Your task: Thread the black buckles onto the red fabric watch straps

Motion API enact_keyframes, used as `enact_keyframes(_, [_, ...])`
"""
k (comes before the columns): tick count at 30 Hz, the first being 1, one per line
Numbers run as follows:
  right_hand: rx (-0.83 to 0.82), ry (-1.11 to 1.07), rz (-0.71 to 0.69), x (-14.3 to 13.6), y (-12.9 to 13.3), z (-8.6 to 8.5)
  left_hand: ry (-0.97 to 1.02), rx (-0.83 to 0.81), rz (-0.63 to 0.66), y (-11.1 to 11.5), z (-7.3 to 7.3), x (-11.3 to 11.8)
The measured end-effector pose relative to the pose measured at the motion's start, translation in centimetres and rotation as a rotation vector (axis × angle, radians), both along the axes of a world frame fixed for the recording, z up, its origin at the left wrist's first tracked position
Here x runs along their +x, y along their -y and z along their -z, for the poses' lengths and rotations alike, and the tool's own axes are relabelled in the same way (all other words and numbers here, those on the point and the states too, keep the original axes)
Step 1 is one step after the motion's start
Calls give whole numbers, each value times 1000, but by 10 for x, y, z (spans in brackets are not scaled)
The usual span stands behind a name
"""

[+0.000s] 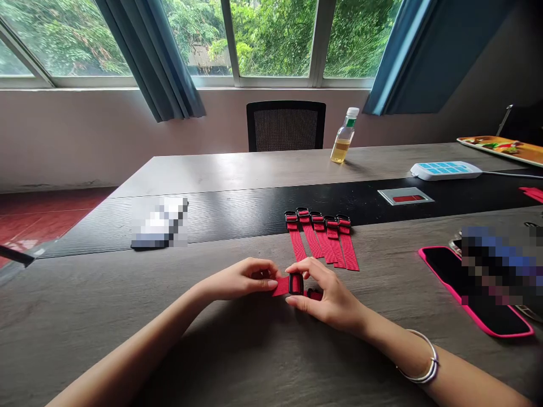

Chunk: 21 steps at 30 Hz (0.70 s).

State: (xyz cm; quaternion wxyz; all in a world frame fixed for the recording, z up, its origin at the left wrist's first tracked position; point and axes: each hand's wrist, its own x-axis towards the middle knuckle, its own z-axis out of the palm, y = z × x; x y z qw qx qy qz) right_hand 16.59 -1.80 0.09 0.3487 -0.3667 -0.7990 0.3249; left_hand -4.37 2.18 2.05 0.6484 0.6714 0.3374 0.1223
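My left hand [250, 278] pinches the end of a red webbing strap [280, 286] between thumb and fingers. A black slide buckle [296, 284] sits on that strap, with the webbing threaded through it. My right hand [324, 291] grips the buckle at its right side, thumb below and fingers above. Part of the strap and a second dark fitting show under the right palm, mostly hidden. Just beyond my hands, several finished-looking red straps [326, 240] lie side by side, their black buckles pointing to the far side.
A bottle [341, 141] of yellow liquid stands at the back, near a white power strip [445, 170]. A pink-edged phone [479, 294] lies at right beside blurred items. A flat packet [406, 196] rests on the black band; a blurred object [159, 223] is at left.
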Motion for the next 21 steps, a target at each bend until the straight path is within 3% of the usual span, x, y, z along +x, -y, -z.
enact_keyframes(5, [10,36,-38,-1,1,1,-97,-12,94,-7,-7,-10])
enact_keyframes(11, [43,92,-61,-1,2,-1,-207,90,180,-11,-12,-17])
enact_keyframes(21, [106,267,-110,-4,3,1,-558,190,278,-4,-36,-24])
